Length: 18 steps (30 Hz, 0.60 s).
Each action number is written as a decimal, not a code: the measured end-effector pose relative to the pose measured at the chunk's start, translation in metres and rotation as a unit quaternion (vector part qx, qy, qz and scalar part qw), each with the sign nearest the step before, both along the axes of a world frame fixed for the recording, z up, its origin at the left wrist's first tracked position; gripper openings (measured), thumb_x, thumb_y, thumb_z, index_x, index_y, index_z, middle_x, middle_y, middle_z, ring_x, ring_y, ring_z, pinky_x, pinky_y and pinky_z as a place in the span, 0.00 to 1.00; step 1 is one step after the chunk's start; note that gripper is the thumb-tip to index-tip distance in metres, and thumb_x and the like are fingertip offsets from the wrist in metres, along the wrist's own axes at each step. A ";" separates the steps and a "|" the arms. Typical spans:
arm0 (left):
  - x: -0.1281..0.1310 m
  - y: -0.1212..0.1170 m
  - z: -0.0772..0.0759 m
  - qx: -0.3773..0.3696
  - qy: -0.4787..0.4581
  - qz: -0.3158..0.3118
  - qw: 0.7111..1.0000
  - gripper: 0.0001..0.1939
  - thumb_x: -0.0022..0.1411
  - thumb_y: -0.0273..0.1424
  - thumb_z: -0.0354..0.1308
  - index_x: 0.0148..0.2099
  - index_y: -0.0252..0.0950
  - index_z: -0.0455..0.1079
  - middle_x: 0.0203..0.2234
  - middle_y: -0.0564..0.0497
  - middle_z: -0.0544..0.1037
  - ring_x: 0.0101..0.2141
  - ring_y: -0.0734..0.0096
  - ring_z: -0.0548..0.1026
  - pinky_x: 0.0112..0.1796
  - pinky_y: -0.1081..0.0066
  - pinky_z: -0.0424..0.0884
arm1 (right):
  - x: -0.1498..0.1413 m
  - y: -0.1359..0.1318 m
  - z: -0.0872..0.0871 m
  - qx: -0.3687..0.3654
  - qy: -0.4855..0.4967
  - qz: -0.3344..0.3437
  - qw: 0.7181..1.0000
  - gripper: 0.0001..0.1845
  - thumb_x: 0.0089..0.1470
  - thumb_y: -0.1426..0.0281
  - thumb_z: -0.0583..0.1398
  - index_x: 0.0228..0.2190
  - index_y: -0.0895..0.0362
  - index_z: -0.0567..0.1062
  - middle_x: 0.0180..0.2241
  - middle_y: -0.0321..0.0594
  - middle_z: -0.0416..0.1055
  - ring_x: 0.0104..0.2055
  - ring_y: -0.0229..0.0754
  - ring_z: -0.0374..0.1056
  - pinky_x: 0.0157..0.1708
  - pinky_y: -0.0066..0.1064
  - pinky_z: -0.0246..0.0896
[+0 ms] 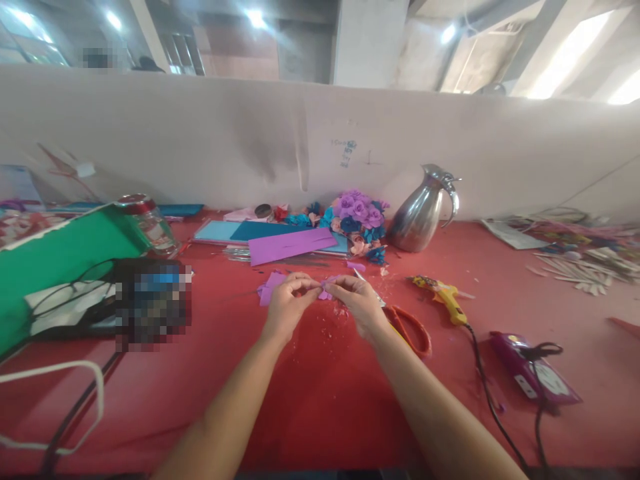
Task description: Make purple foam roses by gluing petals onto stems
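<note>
Between the fingertips of both hands is a small purple paper piece (325,292), held just above the red table. My left hand (294,299) pinches it from one side, and my right hand (357,299) pinches it from the other. Cut purple paper (271,288) lies beside my left hand, partly hidden by it. Scissors with orange handles (423,331) rest by my right wrist, their blades partly behind the hand. Further back, a purple sheet (293,245) lies across blue sheets (217,231). A bunch of purple, blue and pink paper flowers (357,217) sits behind the hands.
On the right are a yellow glue gun (447,301) with its cord, a purple power box (533,370) and pale strips (583,272). A steel jug (419,217) stands near the wall. A glass jar (153,227) and a green box (85,253) are at left.
</note>
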State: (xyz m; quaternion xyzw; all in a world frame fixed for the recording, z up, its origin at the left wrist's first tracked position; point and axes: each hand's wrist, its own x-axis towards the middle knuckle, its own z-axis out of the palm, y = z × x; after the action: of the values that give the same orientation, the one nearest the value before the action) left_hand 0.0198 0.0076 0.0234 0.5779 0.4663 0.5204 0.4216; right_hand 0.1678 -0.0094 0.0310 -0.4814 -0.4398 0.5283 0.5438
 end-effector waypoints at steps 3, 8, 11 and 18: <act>0.004 -0.001 -0.004 -0.001 -0.023 0.009 1.000 0.08 0.46 0.36 0.67 0.29 0.38 0.79 0.31 0.52 0.73 0.33 0.70 0.69 0.34 0.72 0.62 | -0.001 -0.001 -0.001 -0.003 -0.004 -0.004 1.000 0.13 0.39 0.60 0.66 0.22 0.57 0.75 0.19 0.32 0.66 0.20 0.32 0.54 0.21 0.27 0.46; 0.010 -0.005 -0.005 -0.037 -0.022 0.018 0.999 0.12 0.45 0.39 0.68 0.32 0.38 0.79 0.30 0.51 0.77 0.32 0.70 0.71 0.35 0.71 0.64 | -0.001 0.001 -0.002 0.006 -0.005 -0.014 1.000 0.11 0.40 0.61 0.64 0.20 0.56 0.73 0.19 0.32 0.66 0.20 0.32 0.54 0.22 0.27 0.47; 0.009 -0.006 -0.001 -0.072 -0.028 -0.042 0.996 0.16 0.47 0.42 0.66 0.35 0.38 0.79 0.33 0.49 0.81 0.36 0.65 0.74 0.41 0.69 0.66 | 0.003 0.003 -0.001 0.015 -0.009 -0.018 1.000 0.11 0.39 0.62 0.63 0.20 0.57 0.73 0.20 0.33 0.68 0.22 0.33 0.56 0.23 0.27 0.49; -0.001 -0.004 0.007 -0.127 0.002 -0.109 0.986 0.14 0.47 0.42 0.66 0.31 0.37 0.80 0.31 0.49 0.82 0.37 0.61 0.76 0.45 0.65 0.66 | 0.008 0.005 0.002 0.025 0.005 -0.007 1.000 0.08 0.39 0.65 0.63 0.20 0.56 0.72 0.20 0.32 0.67 0.24 0.34 0.59 0.27 0.27 0.52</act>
State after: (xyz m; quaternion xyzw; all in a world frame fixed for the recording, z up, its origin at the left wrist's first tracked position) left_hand 0.0188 0.0036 0.0303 0.5680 0.4634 0.4067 0.5452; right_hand 0.1761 -0.0043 0.0335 -0.4679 -0.4464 0.5156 0.5620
